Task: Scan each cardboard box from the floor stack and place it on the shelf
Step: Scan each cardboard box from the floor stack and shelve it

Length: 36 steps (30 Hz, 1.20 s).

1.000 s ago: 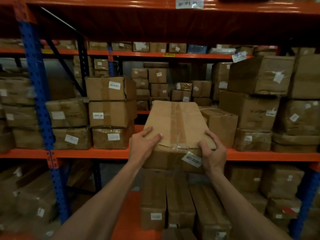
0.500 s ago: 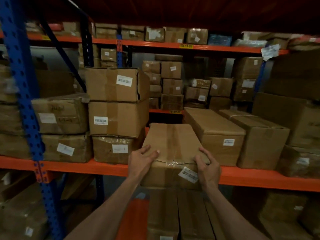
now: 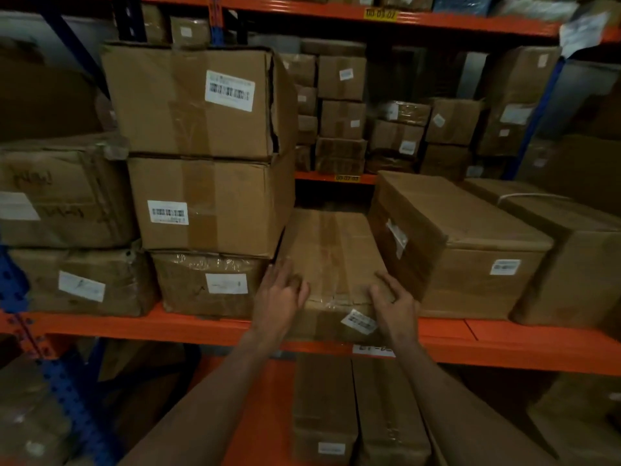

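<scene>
A taped cardboard box (image 3: 332, 250) lies flat on the orange shelf (image 3: 168, 327), in the gap between a three-box stack and a long box. Its near end, with a white barcode label (image 3: 358, 321), sits at the shelf's front edge. My left hand (image 3: 279, 294) is on the near left corner, fingers along the side and thumb on top. At the near right corner, my right hand (image 3: 393, 304) clasps the box, thumb on top.
The three-box stack (image 3: 208, 196) stands tight against the box's left side, and the long box (image 3: 463, 243) lies close on its right. More boxes (image 3: 339, 119) fill the back racks. Below the shelf beam, long boxes (image 3: 356, 408) lie on the lower level. A blue upright (image 3: 20, 290) stands at left.
The box has gone from held in the air to lying deep in the shelf gap. Both hands moved forward with it, and I have stepped closer to the shelf.
</scene>
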Tool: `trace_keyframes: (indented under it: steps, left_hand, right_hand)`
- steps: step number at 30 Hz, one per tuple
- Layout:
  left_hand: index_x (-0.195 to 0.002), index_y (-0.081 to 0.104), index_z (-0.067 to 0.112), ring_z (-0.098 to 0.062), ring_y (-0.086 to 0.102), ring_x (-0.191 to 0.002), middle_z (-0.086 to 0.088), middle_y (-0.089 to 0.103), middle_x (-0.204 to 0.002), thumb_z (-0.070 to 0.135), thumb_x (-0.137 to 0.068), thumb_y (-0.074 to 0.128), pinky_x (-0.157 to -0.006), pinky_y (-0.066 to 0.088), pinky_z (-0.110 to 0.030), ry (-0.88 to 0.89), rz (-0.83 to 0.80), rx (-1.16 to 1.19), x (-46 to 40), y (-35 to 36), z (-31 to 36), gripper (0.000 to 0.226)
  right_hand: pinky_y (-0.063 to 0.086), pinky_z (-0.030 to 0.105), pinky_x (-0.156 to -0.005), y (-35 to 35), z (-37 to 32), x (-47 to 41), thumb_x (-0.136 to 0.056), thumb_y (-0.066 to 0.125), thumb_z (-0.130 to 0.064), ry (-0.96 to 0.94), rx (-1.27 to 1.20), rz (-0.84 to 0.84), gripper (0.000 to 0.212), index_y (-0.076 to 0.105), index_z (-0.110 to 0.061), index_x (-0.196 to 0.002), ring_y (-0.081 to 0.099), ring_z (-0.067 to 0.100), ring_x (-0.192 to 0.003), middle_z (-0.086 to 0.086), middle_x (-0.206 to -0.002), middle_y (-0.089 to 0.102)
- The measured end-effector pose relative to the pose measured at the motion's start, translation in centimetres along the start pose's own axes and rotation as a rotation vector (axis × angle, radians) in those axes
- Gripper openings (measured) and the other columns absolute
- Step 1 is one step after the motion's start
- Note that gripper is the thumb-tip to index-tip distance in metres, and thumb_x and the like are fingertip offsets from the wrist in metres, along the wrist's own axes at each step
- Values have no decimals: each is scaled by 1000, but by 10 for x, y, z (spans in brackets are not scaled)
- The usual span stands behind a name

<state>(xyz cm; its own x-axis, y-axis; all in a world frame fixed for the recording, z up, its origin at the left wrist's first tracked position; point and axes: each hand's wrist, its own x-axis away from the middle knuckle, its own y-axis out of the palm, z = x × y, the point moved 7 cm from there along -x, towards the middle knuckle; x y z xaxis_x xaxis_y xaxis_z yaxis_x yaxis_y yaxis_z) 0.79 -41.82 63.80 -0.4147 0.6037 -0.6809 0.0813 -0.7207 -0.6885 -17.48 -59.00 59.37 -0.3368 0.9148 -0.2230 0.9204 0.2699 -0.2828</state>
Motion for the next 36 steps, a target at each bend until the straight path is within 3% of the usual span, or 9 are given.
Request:
trace_keyframes:
  steps: [3, 7, 10, 19, 23, 27, 31, 34, 36]
  left_hand:
    - [-89, 77, 0, -27, 72, -94, -14, 75, -98, 19, -97, 49, -94, 54, -40, 209, 157, -67, -9, 8, 3, 34]
    - [-87, 74, -2, -27, 72, -86, -15, 74, -92, 16, -97, 49, -85, 57, -37, 214, 119, -133, -25, 20, -8, 33]
    - [-88, 74, -3, -29, 72, -87, -16, 74, -91, 19, -97, 45, -81, 58, -37, 163, 55, -117, -34, 28, -15, 37]
    - [-101, 73, -7, -33, 69, -103, -21, 72, -107, 22, -100, 40, -97, 52, -46, 172, 47, -49, -29, 28, -16, 44]
    - [-137, 54, 3, -29, 43, -138, -16, 52, -143, 46, -102, 18, -120, 22, -42, 110, -200, -59, -17, 36, -23, 66]
    - [-151, 32, 10, -25, 19, -149, -12, 30, -158, 62, -98, 10, -124, 2, -41, 93, -279, -136, 1, 34, -23, 78]
    - [-154, 22, 6, -31, 7, -151, -19, 16, -162, 66, -95, 11, -123, 4, -48, 90, -296, -197, 30, 24, -7, 86]
    - [-153, 25, 5, -34, 11, -150, -23, 18, -160, 64, -95, 22, -123, 8, -49, 74, -277, -123, 63, 15, 14, 82]
    - [-150, 31, 5, -34, 21, -147, -22, 28, -156, 61, -94, 31, -122, 14, -48, 49, -298, -52, 93, 12, 31, 79]
  right_hand:
    - [38, 36, -96, 8, 3, -13, -78, 59, -59, 25, 23, 7, 51, 63, -52, -128, 36, 19, -114, 4, -129, 54]
    - [37, 38, -98, 21, 2, -27, -77, 53, -61, 44, 55, -21, 61, 61, -48, -135, 39, 31, -127, 13, -140, 53]
    - [33, 36, -93, 28, 4, -36, -81, 53, -60, 50, 81, -26, 61, 57, -47, -140, 39, 29, -124, 13, -143, 51]
    - [36, 36, -93, 25, 4, -37, -80, 48, -67, 41, 195, -98, 62, 49, -56, -141, 40, 23, -114, 13, -138, 54]
    - [35, 43, -92, 17, 0, -35, -83, 36, -80, 42, 402, -180, 65, 34, -63, -145, 50, 34, -123, 13, -139, 56]
    - [36, 55, -109, 7, -10, -24, -88, 26, -86, -12, 573, -259, 70, 23, -58, -152, 44, 41, -137, 10, -160, 39]
    - [20, 54, -121, -15, -10, 9, -93, 31, -81, -130, 681, -304, 75, 15, -48, -159, 22, 37, -153, 5, -172, 12]
    - [13, 47, -126, -41, 2, 40, -97, 39, -72, -194, 734, -316, 78, 12, -39, -163, 13, 28, -157, 6, -172, 11]
    - [15, 45, -126, -62, 16, 61, -98, 46, -65, -217, 769, -317, 78, 22, -29, -163, 19, 28, -156, 9, -170, 20]
